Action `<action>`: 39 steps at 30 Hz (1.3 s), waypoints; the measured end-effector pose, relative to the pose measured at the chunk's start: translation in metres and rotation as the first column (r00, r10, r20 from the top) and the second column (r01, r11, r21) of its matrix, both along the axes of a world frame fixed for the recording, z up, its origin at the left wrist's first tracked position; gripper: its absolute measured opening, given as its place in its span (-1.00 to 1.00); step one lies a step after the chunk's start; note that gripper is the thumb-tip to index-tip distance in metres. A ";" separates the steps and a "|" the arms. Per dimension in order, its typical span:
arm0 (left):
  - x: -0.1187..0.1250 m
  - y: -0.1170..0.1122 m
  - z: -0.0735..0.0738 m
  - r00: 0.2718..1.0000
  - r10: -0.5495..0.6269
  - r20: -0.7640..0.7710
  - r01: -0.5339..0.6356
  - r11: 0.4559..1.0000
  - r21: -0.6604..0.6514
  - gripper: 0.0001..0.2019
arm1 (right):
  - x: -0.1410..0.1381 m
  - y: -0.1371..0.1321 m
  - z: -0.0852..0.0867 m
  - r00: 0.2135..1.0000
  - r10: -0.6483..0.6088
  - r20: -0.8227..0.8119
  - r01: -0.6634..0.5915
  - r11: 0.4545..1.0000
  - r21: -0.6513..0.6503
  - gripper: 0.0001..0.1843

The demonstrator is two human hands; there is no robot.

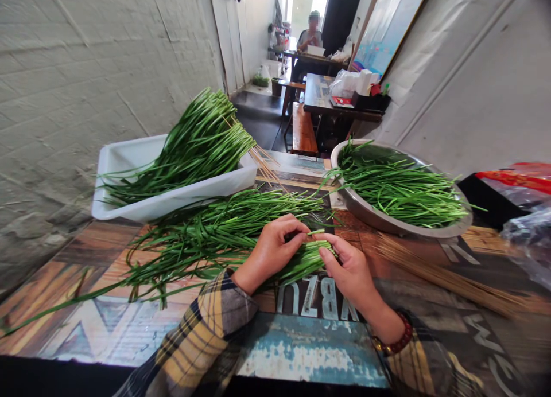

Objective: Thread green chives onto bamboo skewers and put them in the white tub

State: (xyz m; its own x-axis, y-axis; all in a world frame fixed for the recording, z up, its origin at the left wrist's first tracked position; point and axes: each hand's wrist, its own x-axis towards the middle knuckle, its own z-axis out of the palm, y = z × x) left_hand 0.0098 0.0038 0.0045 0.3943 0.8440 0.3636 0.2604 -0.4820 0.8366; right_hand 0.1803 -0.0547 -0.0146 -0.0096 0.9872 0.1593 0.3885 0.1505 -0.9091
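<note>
My left hand (273, 250) is closed in a pinch at the cut end of a green garlic chive stalk, over the middle of the table. Beside it, my right hand (350, 271) presses thumb and forefinger on the pale ends of a small bunch of garlic chives (307, 262). A thin stick seems to lie across these stalks between my fingertips, but it is mostly hidden. Behind my hands spreads a loose pile of garlic chives (206, 228). To the right of my right hand lies a bundle of bamboo skewers (443, 273).
A white tray (124, 205) at the left holds chives threaded on skewers (202, 139). At the right stands a metal bowl (400, 229) of loose chives. Plastic bags (531, 236) lie at the far right. Further back, a person (310, 38) sits at another table.
</note>
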 end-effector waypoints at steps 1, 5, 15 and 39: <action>0.000 0.000 0.000 1.000 -0.001 0.002 0.001 1.000 -0.002 -0.86 | 0.000 0.000 0.000 1.000 0.002 -0.001 -0.002 1.000 0.003 -0.68; 0.000 0.000 0.000 1.000 -0.008 0.010 0.008 1.000 -0.006 -0.86 | -0.001 -0.001 0.001 1.000 -0.004 0.000 0.004 1.000 0.023 -0.70; -0.001 0.000 0.001 1.000 -0.004 0.009 0.004 1.000 -0.023 -0.86 | 0.000 0.000 0.000 0.998 -0.015 0.054 0.012 0.999 0.047 -0.69; 0.001 -0.001 0.001 1.000 -0.013 0.020 0.013 1.000 0.001 -0.88 | -0.002 0.000 -0.006 0.999 -0.034 -0.017 0.035 0.996 0.079 -0.71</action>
State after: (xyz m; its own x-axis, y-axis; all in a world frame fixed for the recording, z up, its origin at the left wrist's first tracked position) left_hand 0.0105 0.0029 0.0057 0.3976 0.8387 0.3722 0.2378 -0.4860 0.8410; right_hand 0.1787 -0.0544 -0.0202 0.0274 0.9711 0.2370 0.3808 0.2090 -0.9007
